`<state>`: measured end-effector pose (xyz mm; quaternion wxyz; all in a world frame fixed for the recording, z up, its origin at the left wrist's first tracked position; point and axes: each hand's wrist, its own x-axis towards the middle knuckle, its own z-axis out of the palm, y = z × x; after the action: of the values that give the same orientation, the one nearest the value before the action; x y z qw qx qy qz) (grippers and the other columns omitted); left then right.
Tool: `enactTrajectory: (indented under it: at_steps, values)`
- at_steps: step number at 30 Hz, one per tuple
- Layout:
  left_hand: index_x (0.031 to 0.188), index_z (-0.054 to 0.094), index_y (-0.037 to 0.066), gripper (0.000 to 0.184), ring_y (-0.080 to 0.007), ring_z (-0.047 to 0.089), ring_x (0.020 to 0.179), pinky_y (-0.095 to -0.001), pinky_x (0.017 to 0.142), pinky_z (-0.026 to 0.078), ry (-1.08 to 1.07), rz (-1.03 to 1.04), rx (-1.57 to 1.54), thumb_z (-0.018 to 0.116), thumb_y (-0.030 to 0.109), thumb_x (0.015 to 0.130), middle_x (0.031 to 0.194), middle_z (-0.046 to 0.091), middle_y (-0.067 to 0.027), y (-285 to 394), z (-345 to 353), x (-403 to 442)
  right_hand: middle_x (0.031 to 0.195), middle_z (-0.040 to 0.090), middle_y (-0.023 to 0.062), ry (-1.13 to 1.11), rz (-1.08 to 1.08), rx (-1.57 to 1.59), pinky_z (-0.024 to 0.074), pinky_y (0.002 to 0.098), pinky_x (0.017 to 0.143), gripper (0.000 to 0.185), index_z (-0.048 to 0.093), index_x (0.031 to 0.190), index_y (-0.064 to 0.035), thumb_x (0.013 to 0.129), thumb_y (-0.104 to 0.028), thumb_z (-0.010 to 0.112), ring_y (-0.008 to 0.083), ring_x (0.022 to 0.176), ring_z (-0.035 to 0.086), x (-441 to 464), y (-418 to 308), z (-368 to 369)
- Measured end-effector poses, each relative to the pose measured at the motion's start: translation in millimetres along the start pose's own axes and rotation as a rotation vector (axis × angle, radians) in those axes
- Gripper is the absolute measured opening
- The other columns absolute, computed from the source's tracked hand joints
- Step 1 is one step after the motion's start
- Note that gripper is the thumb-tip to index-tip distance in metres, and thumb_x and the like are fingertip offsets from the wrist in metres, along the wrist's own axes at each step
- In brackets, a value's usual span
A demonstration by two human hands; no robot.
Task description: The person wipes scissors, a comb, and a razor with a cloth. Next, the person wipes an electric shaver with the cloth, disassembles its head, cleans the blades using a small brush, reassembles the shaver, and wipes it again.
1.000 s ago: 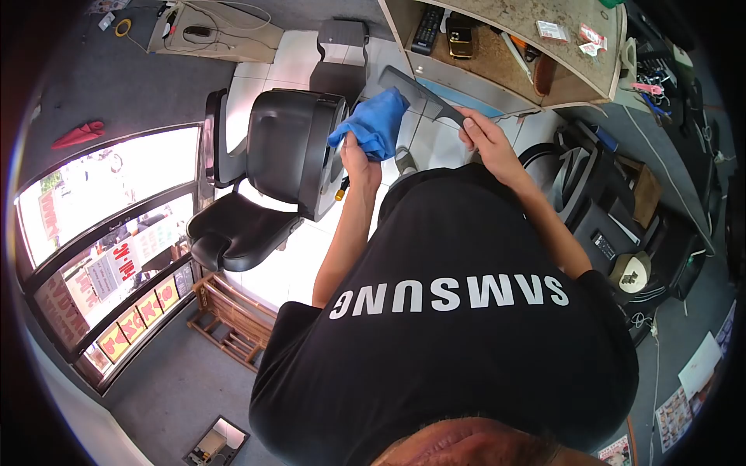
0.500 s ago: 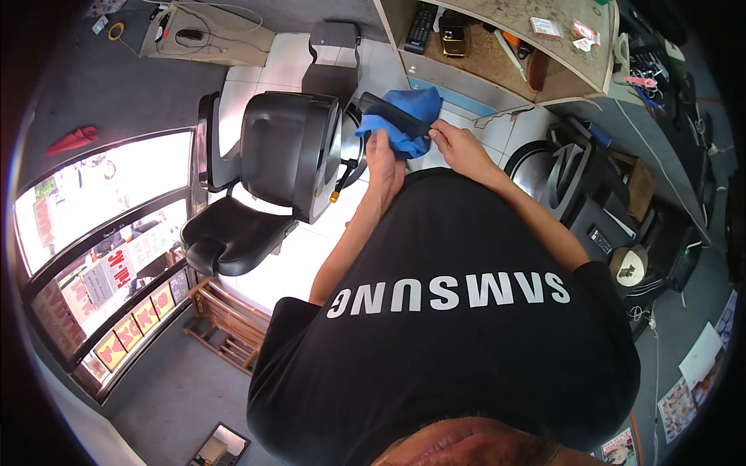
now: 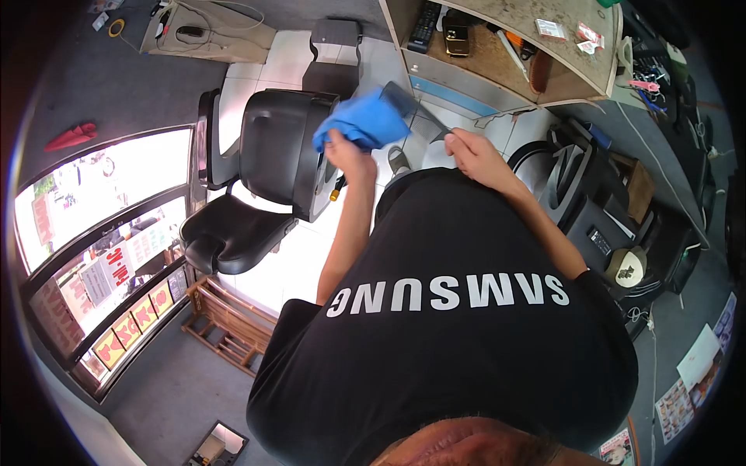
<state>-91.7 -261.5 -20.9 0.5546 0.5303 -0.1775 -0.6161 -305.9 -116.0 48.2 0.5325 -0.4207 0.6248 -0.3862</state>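
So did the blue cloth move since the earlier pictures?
Yes. The blue cloth has moved left in the picture, toward the black chair. It now overlaps more of the chair's back from this view.

You've got white floor tiles (image 3: 287, 48), blown out by glare around the black padded chair (image 3: 280, 140). Gray wall (image 3: 167, 97) to your left, with a dark-framed window (image 3: 116, 175): bright daylight, paper signs (image 3: 109, 276) along its lower panes. Slatted bamboo bench (image 3: 233, 311) near it. Ahead-right of you: worn wooden cabinet (image 3: 509, 17), open shelf, blue strip (image 3: 466, 95) on the front below.
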Motion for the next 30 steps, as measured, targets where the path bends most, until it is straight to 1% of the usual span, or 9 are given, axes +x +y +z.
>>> enactTrajectory:
  at_steps: [5,7,8,12,15,20,24,27,30]
  values:
    - [0.141,0.053,0.006,0.045,-0.0256,0.06,0.127,-0.0477,0.108,0.049,-0.278,-0.178,-0.001,0.044,0.041,0.113,0.138,0.061,-0.0094,18.8,-13.4,-5.0,0.062,0.041,-0.0029,-0.041,0.061,0.255,0.037,0.0292,0.055,0.037,0.062,0.093,-0.0054,0.113,-0.032,0.046,0.0074,0.057,0.044,0.6,0.4,-9.9]
    - [0.147,0.049,0.008,0.05,-0.0252,0.054,0.135,-0.05,0.114,0.044,-0.421,-0.305,-0.033,0.042,0.045,0.113,0.144,0.057,-0.0071,12.5,-2.2,-28.1,0.064,0.047,0.0006,-0.073,-0.08,0.047,0.0414,0.0316,0.059,0.036,0.062,0.094,-0.0039,0.113,-0.032,0.047,0.0112,0.061,0.05,16.1,2.8,-0.7]
    - [0.148,0.049,0.011,0.053,-0.0246,0.053,0.135,-0.0483,0.115,0.042,-0.438,-0.371,-0.019,0.043,0.05,0.112,0.143,0.059,-0.0044,10.3,4.9,-42.2,0.065,0.05,0.0023,-0.086,-0.148,-0.056,0.0435,0.0328,0.062,0.036,0.062,0.095,-0.0031,0.112,-0.031,0.048,0.0131,0.063,0.053,21.3,5.4,5.3]
    - [0.125,0.06,0.009,0.023,-0.016,0.064,0.104,-0.0358,0.095,0.053,-0.418,-0.095,0.084,0.062,0.024,0.107,0.116,0.067,-0.0027,-17.5,23.8,-31.4,0.093,0.074,0.0192,-0.125,-0.122,-0.202,0.0523,0.0456,0.082,0.034,0.06,0.1,0.0003,0.111,-0.03,0.048,0.0394,0.09,0.07,21.9,4.3,13.3]
    - [0.117,0.063,0.007,0.015,-0.0153,0.066,0.093,-0.0338,0.087,0.055,-0.363,-0.056,0.109,0.064,0.019,0.107,0.107,0.069,-0.0038,-21.2,24.9,-27.7,0.082,0.067,0.0152,-0.022,-0.151,-0.197,0.0499,0.0401,0.075,0.035,0.061,0.095,0.0002,0.111,-0.029,0.05,0.0295,0.077,0.064,13.4,4.6,15.3]
    - [0.123,0.063,0.005,0.03,-0.0208,0.069,0.1,-0.0391,0.093,0.058,-0.085,-0.075,0.026,0.057,0.031,0.11,0.112,0.07,-0.0082,-12.2,27.4,-20.5,0.081,0.069,0.0161,0.055,-0.175,-0.14,0.0499,0.0418,0.073,0.036,0.064,0.093,-0.0002,0.11,-0.029,0.05,0.0319,0.076,0.067,3.9,-3.3,17.4]
    - [0.146,0.048,0.004,0.056,-0.0305,0.059,0.133,-0.052,0.113,0.047,-0.186,-0.157,-0.013,0.038,0.049,0.114,0.144,0.06,-0.0123,29.5,15.0,-4.8,0.072,0.061,0.012,0.142,-0.045,-0.049,0.0468,0.0385,0.069,0.036,0.066,0.093,-0.0021,0.109,-0.031,0.052,0.0244,0.067,0.059,-3.4,-5.4,-6.6]
    - [0.148,0.047,0.005,0.059,-0.0301,0.057,0.134,-0.0529,0.114,0.045,-0.353,-0.286,0.066,0.036,0.051,0.113,0.146,0.059,-0.0115,32.8,5.9,-20.6,0.066,0.053,0.0086,0.09,-0.024,0.106,0.0444,0.0357,0.067,0.037,0.063,0.09,-0.003,0.11,-0.032,0.052,0.0186,0.064,0.05,2.5,-5.2,-7.4]
    - [0.142,0.052,0.008,0.051,-0.0251,0.062,0.123,-0.048,0.11,0.047,-0.474,-0.413,0.047,0.046,0.048,0.111,0.133,0.064,-0.0074,10.2,2.8,-44.2,0.069,0.06,0.0117,0.102,-0.25,0.022,0.0458,0.0385,0.067,0.036,0.064,0.092,-0.0018,0.109,-0.031,0.053,0.024,0.065,0.058,23.4,10.0,14.0]
